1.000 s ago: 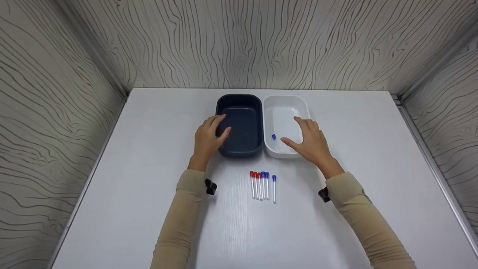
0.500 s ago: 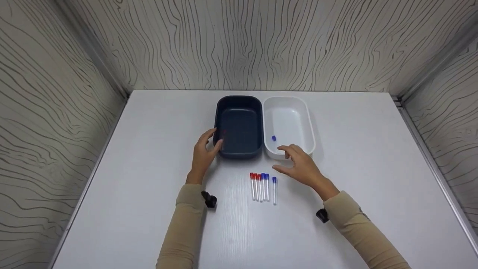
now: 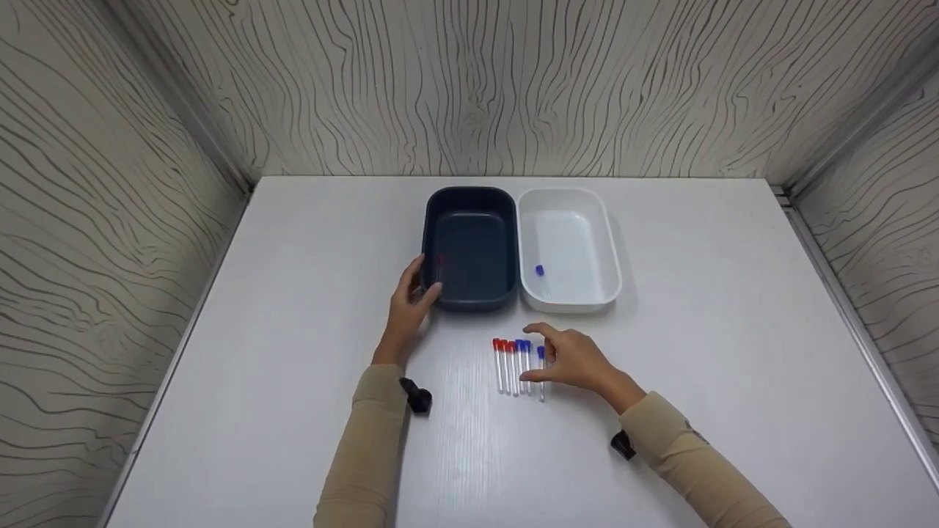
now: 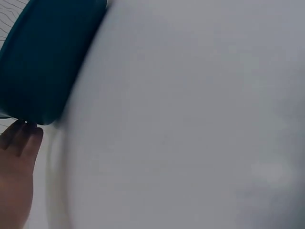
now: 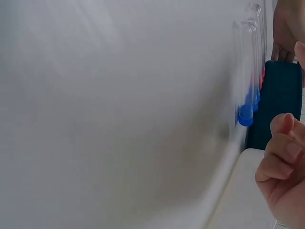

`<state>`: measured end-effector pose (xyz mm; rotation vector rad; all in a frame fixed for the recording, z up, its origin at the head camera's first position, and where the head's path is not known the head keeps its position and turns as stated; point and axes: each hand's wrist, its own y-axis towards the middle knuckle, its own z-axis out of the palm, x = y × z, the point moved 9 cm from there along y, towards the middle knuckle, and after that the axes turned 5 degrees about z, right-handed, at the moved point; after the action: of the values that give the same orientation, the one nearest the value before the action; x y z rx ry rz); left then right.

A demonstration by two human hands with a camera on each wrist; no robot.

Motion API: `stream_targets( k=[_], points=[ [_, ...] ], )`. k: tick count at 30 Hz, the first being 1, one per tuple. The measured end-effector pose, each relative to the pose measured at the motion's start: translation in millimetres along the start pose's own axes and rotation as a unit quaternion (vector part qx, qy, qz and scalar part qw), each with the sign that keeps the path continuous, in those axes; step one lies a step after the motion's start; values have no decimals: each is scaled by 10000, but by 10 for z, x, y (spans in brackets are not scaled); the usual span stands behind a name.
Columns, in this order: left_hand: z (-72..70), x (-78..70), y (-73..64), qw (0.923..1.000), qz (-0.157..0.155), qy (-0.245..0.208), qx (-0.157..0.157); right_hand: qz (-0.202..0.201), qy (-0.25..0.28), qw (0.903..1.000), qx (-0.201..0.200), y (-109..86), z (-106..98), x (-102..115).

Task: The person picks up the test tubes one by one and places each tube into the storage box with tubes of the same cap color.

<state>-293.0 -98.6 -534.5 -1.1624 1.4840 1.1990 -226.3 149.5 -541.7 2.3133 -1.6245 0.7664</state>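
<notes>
My left hand point(image 3: 405, 315) is at the near left corner of the dark blue bin point(image 3: 477, 253), thumb by the rim; in the left wrist view its straight fingertips meet the bin's end. Inside that bin lies a red-capped tube point(image 3: 441, 259), faint against the dark floor. Over the clear capped tubes hovers my right hand point(image 3: 579, 361), thumb and forefinger spread apart with nothing between them. Three red-capped tubes point(image 3: 511, 347) and two blue-capped tubes point(image 3: 527, 346) lie side by side; a single blue-capped tube point(image 3: 541, 353) lies just right of them, partly behind the hand.
A white bin point(image 3: 576, 257) stands against the right side of the dark one and holds a blue-capped tube point(image 3: 540, 270). Both rest on a white table point(image 3: 323, 257). Patterned panels point(image 3: 469, 88) rise behind the table and at its sides.
My right hand has come back from above the white bin to the tubes on the table. My left hand has drawn back to the dark bin's near corner; a red-capped tube now shows inside.
</notes>
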Motion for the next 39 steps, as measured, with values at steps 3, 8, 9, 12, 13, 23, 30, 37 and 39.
stream_targets(
  k=[3,8,9,12,13,23,30,37,39],
  points=[
    [44,66,11,9996,-136,-210,145,118,-154,9995,233,-9,98,1],
    [61,157,-3,9980,-374,-433,261,279,-359,9978,480,-10,210,19],
    [56,172,-9,9977,-435,-452,259,306,-379,9975,508,-8,224,24],
    [39,207,-24,9965,-589,-517,293,371,-430,9969,548,1,255,42],
    [35,211,-27,9961,-613,-544,316,364,-464,9968,535,4,263,49],
    [18,235,-13,9908,-945,-894,380,290,-710,9959,482,35,323,90],
    [13,239,17,9904,-961,-937,330,409,-578,9961,519,42,319,77],
    [-11,289,1,9883,-1168,-950,245,578,-408,9962,515,52,285,63],
    [-14,292,0,9881,-1179,-958,225,540,-351,9967,490,57,261,77]
  ],
)
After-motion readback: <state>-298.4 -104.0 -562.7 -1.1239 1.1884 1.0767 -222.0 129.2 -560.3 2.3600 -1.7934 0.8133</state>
